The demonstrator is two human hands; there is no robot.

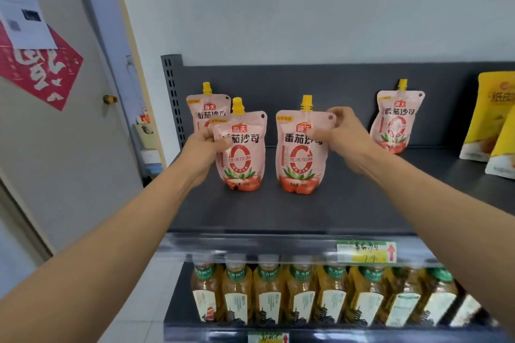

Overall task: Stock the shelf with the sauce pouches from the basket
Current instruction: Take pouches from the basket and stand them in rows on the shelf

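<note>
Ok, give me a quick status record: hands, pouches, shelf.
left grip: holds front-left pouch at its upper left corner
right grip: pinches centre pouch at its upper right corner
pouches at top shelf: four, all upright; back-left pouch and far-right pouch untouched
basket: not in view
neighbours: yellow bags at right, bottles underneath
</note>
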